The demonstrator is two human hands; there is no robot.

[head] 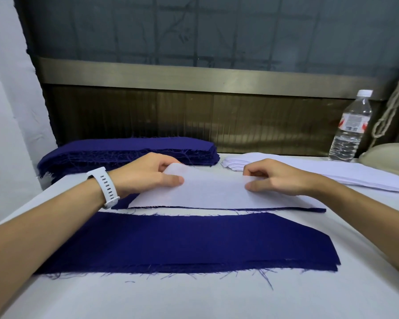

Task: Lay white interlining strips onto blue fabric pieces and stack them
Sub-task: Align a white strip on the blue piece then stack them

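A white interlining strip [214, 192] lies over a blue fabric piece [318, 210] in the middle of the table; only the blue piece's near edge and ends show. My left hand [145, 174] pinches the strip's far left corner between thumb and fingers. My right hand [276, 177] has curled fingers and thumb on the strip's right part. A bare blue fabric piece [189, 242] lies flat nearer to me. A thick stack of blue pieces [129, 150] sits at the back left. A stack of white strips [332, 173] lies at the back right.
A clear water bottle [350, 127] stands at the back right by a cream object [392, 157] and a hanging cord [394, 107]. A dark panel and metal rail [194, 77] close off the back of the white-covered table [194, 298].
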